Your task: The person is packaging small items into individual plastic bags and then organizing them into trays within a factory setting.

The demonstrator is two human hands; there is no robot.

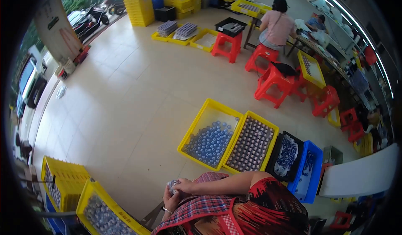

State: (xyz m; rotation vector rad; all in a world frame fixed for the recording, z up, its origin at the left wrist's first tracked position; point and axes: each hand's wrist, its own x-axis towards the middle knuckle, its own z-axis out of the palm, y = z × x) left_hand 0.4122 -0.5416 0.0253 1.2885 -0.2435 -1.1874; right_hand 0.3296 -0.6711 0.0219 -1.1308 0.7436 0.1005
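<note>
In front of my lap, my left hand (170, 202) is closed around a small round silvery-grey piece (172, 185) from below and the side. My right hand (184, 186) grips the same piece from the right, with its fingers bent over it. The fingers cover part of the piece, and its exact kind is too small to tell. To the right of my hands is a yellow tray (217, 111) with many round blue pieces. Against it stands a second yellow tray (273, 131) filled with rows of dark round pieces with pale tops.
A black tray (298, 142) and a blue tray (304, 185) hold small blue parts at right. Yellow crates (73, 180) and a tilted yellow tray (130, 220) of silvery-blue pieces flank my left. Red stools (274, 81) and a seated person (277, 23) are farther off.
</note>
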